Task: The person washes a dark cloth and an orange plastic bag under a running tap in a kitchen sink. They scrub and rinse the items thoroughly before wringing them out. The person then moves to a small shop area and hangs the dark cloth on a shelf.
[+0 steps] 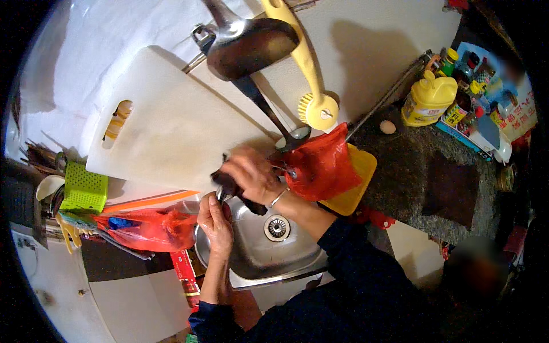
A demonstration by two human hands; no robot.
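Note:
Over the steel sink (240, 257), my left hand (216, 226) is closed, thumb up, on a small shiny metal piece (221, 195) whose kind I cannot make out. My right hand (251, 174), slightly smeared by motion, is closed on a dark cloth (227, 182) pressed against that piece from above. More dark cloth hangs below the right wrist, which wears a bracelet (278, 198). Both hands are close together, in front of a white cutting board (171, 126). A red plastic bag (323, 163) is right beside my right hand.
A ladle (269, 108), a wok spatula (251, 48) and a yellow brush (317, 111) hang over the sink's back. Left are a green basket (84, 187) and another red bag (171, 228). Right, an egg (388, 127), a yellow jug (429, 100) and several bottles stand on the counter.

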